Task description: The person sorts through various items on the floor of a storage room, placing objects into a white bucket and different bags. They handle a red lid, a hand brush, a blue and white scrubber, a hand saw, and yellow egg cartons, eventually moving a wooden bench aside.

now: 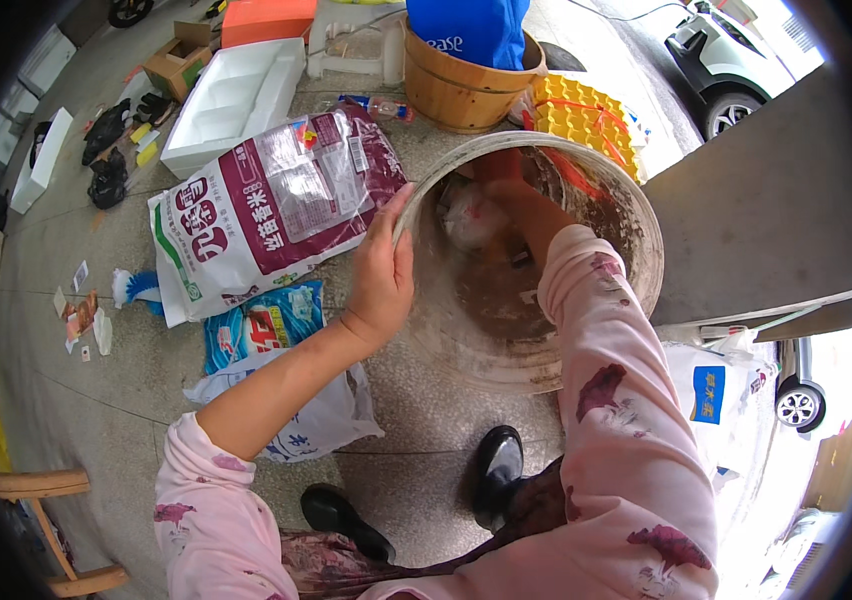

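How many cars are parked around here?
2 in view. A white car sits at the upper right, beyond the yellow tray. Another car shows only partly at the right edge, behind the grey slab. More may be hidden.

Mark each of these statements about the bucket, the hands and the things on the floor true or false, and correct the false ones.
1. The left hand grips the rim of the large pale bucket. True.
2. The right hand rests on the floor outside the bucket. False: it reaches down inside the bucket, among the things at its bottom.
3. A big white and maroon sack lies on the floor left of the bucket. True.
4. The wooden tub beyond the bucket holds nothing. False: a blue bag sticks up out of it.
5. The person wears black shoes. True.
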Demonstrator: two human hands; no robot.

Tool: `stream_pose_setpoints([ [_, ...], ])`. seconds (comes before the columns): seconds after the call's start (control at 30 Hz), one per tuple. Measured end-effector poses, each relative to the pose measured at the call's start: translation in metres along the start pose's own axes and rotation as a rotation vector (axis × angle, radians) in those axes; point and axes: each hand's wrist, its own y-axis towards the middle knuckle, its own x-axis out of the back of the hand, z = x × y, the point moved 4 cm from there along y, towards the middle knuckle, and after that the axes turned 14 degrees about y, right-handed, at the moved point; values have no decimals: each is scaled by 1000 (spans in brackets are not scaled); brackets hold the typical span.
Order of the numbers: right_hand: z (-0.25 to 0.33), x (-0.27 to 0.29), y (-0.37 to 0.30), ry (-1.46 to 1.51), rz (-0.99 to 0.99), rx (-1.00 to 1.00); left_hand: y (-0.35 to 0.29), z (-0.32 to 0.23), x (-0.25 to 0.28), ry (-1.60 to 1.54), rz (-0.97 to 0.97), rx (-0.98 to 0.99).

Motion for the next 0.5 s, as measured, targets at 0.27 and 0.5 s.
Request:
stream_pose_setpoints([
  [0.27, -6, 2, -65, 9, 185, -34, 14, 0, -7, 34, -101, -6],
  [0.5, -2, 14, -111, 349, 566, 103, 21, 0, -10, 44, -123, -22],
])
